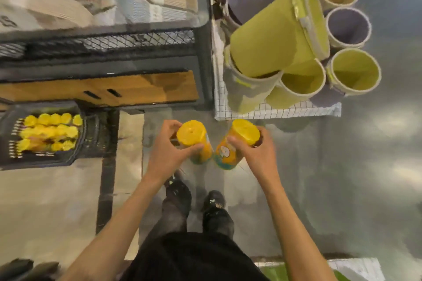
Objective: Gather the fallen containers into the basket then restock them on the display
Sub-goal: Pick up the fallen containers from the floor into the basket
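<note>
1. Standing in black shoes [212, 207] on a grey floor [342, 166], you looked straight down.
2. Your left hand [167, 155] gripped one yellow-lidded container [191, 137] and your right hand [259, 157] gripped a second container [239, 141]. Both were tilted, their bases close together above the floor.
3. A dark basket [91, 139] at your left held more yellow lids.
4. Beyond stood a wooden display shelf [102, 89] and yellow and purple tubs [351, 70].

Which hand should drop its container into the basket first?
Left, probably. The left hand grips a yellow-lidded container and is on the same side as the basket, which sits off to the person's left. The right hand, gripping the other container, is farther away and would have to reach across.
</note>
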`<move>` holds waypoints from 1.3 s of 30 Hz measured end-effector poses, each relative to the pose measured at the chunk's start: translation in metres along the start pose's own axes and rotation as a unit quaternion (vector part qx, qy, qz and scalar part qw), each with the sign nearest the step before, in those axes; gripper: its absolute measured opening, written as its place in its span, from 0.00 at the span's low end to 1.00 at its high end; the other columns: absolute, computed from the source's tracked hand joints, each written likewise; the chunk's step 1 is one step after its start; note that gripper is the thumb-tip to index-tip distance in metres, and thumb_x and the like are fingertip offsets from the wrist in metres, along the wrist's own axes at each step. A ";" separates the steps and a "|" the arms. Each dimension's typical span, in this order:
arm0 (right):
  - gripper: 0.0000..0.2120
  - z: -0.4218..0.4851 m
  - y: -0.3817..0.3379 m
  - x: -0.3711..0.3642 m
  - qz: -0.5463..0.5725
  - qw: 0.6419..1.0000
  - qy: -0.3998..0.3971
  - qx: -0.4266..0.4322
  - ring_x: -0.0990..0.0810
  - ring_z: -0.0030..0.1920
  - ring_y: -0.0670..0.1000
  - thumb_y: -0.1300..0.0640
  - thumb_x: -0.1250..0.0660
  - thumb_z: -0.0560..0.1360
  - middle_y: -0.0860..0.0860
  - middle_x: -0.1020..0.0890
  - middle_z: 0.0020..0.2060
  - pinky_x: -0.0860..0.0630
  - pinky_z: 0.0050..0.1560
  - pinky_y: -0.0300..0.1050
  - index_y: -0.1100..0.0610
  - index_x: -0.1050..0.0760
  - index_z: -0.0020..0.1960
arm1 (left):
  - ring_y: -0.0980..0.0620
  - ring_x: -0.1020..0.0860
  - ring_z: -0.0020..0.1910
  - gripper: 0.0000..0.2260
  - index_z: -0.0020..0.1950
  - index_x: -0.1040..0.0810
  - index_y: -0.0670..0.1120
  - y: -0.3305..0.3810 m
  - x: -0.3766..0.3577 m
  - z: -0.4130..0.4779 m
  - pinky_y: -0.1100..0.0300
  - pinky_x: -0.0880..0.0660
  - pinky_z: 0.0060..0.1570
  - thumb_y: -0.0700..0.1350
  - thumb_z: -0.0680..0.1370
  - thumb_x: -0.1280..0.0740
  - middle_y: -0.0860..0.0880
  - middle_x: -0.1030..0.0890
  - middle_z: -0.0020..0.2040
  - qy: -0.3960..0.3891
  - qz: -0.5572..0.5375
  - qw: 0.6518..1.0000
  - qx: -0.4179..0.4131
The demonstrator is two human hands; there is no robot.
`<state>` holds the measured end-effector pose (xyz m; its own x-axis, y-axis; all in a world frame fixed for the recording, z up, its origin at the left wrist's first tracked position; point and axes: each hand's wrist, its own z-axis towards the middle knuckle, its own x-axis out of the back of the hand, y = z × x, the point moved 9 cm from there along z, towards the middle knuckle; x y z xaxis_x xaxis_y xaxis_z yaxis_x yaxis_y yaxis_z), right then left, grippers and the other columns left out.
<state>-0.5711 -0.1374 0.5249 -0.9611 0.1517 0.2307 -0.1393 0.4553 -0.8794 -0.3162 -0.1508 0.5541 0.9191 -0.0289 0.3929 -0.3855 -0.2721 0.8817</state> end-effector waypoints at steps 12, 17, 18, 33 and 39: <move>0.35 -0.045 -0.129 -0.158 -0.109 0.952 -0.214 0.190 0.20 0.53 0.46 0.31 0.24 0.58 0.46 0.21 0.55 0.19 0.51 0.46 0.45 0.26 0.60 | 0.59 0.21 0.52 0.29 0.57 0.31 0.57 -0.001 0.197 -0.100 0.58 0.21 0.49 0.49 0.63 0.18 0.56 0.22 0.53 0.262 -0.054 0.963 0.019; 0.35 -0.085 -0.151 -0.251 -0.129 0.919 -0.294 0.228 0.21 0.55 0.47 0.37 0.21 0.60 0.46 0.22 0.55 0.20 0.52 0.45 0.49 0.26 0.63 | 0.59 0.22 0.53 0.31 0.60 0.30 0.55 -0.041 0.278 -0.139 0.52 0.21 0.52 0.51 0.62 0.18 0.57 0.22 0.55 0.332 -0.077 0.939 0.052; 0.36 -0.094 -0.155 -0.268 -0.134 0.914 -0.302 0.236 0.21 0.55 0.47 0.36 0.22 0.59 0.46 0.23 0.55 0.21 0.52 0.44 0.49 0.25 0.63 | 0.60 0.22 0.54 0.32 0.60 0.29 0.55 -0.049 0.294 -0.146 0.53 0.21 0.52 0.53 0.62 0.18 0.57 0.22 0.56 0.338 -0.071 0.937 0.054; 0.34 -0.236 -0.184 -0.530 -0.189 0.847 -0.381 0.319 0.24 0.56 0.45 0.32 0.26 0.59 0.43 0.24 0.55 0.23 0.54 0.43 0.46 0.24 0.60 | 0.61 0.22 0.50 0.29 0.61 0.25 0.55 -0.145 0.526 -0.242 0.75 0.27 0.41 0.54 0.63 0.19 0.59 0.21 0.53 0.406 -0.033 0.911 0.064; 0.28 -0.262 -0.188 -0.606 -0.201 0.834 -0.399 0.324 0.25 0.56 0.43 0.38 0.22 0.61 0.40 0.26 0.54 0.24 0.52 0.39 0.39 0.28 0.57 | 0.61 0.23 0.50 0.29 0.61 0.24 0.53 -0.176 0.584 -0.251 0.75 0.27 0.42 0.54 0.64 0.19 0.58 0.21 0.54 0.430 -0.026 0.899 0.073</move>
<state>0.1000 -0.0854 0.6596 -0.6231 -0.6486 0.4371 -0.3393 -0.2794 -0.8982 0.2676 0.1213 0.6942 0.5080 0.7255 0.4643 -0.2715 -0.3767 0.8857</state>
